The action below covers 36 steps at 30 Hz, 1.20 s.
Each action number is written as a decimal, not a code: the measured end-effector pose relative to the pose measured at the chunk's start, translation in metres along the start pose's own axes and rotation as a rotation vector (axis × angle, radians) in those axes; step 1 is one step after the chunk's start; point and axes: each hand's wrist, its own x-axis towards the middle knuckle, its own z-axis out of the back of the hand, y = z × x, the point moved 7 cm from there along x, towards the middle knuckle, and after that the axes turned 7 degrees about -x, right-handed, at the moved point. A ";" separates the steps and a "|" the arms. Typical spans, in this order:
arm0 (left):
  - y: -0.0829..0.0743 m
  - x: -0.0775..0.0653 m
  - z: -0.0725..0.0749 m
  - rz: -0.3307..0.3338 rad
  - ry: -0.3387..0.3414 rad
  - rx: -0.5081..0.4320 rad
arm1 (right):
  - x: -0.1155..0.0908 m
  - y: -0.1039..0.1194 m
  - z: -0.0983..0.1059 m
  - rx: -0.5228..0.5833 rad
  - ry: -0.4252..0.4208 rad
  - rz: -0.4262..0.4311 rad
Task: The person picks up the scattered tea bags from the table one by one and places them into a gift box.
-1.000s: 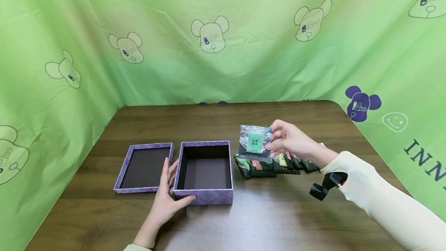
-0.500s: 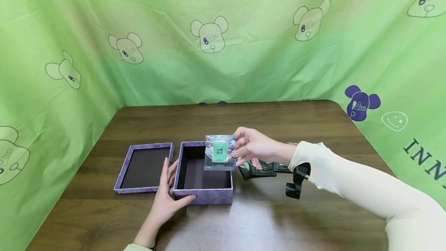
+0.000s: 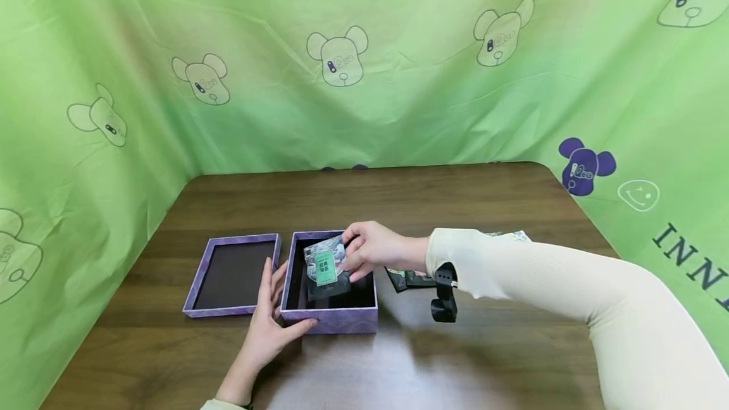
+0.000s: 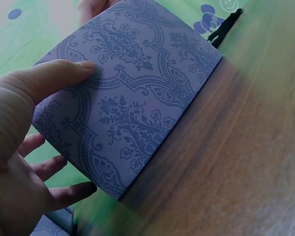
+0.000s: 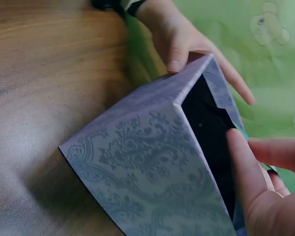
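Purple patterned box (image 3: 330, 320) stands open on the wooden table (image 3: 398, 359). Right hand (image 3: 373, 250) pinches a sachet with a green label (image 3: 325, 267) between thumb and fingers; the sachet is tilted, its lower part inside the box's dark interior. Left hand (image 3: 267, 328) grips the box at its near-left corner: thumb (image 4: 59, 78) pressed along the front wall, fingers laid against the left wall, slightly spread. Box lid (image 3: 233, 274) lies inside-up just left of the box, near the left fingers. More dark sachets (image 3: 410, 277) lie on the table right of the box, partly hidden by the right sleeve (image 3: 541, 283).
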 end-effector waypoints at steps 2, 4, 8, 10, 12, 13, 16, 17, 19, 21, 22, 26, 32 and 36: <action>0.000 0.000 0.000 0.000 0.004 -0.004 | 0.003 -0.001 -0.006 -0.029 0.005 -0.009; 0.001 0.000 0.000 -0.002 0.009 -0.009 | 0.005 -0.002 -0.011 -0.055 0.003 -0.010; 0.001 0.001 0.000 -0.014 0.017 -0.015 | 0.009 -0.005 -0.017 -0.075 0.004 -0.015; 0.000 0.001 0.000 -0.021 0.018 -0.015 | 0.011 -0.006 -0.020 -0.077 0.011 -0.020; 0.000 0.001 0.000 -0.023 0.016 -0.008 | 0.012 -0.007 -0.022 -0.093 0.022 -0.027; 0.000 0.001 0.000 -0.023 0.016 -0.005 | 0.013 -0.008 -0.024 -0.107 0.036 -0.036; 0.000 0.000 0.000 -0.026 0.015 -0.005 | 0.014 -0.011 -0.029 -0.136 0.084 -0.083; 0.000 0.000 0.000 -0.027 0.015 -0.005 | 0.014 -0.012 -0.030 -0.154 0.104 -0.102; 0.000 0.000 0.000 -0.030 0.020 -0.011 | 0.014 -0.013 -0.032 -0.181 0.143 -0.139; 0.000 0.000 -0.001 -0.032 0.022 -0.011 | 0.013 -0.014 -0.032 -0.202 0.163 -0.161; 0.000 0.000 -0.001 -0.029 0.022 -0.010 | 0.012 -0.014 -0.032 -0.212 0.173 -0.168; -0.001 0.000 0.000 -0.022 0.013 0.000 | 0.008 -0.011 -0.030 -0.214 0.201 -0.168; 0.000 0.001 0.000 -0.027 0.009 0.008 | -0.002 -0.004 -0.025 -0.191 0.229 -0.127; 0.001 0.001 0.000 -0.034 0.011 0.001 | -0.012 0.004 -0.021 -0.147 0.246 -0.085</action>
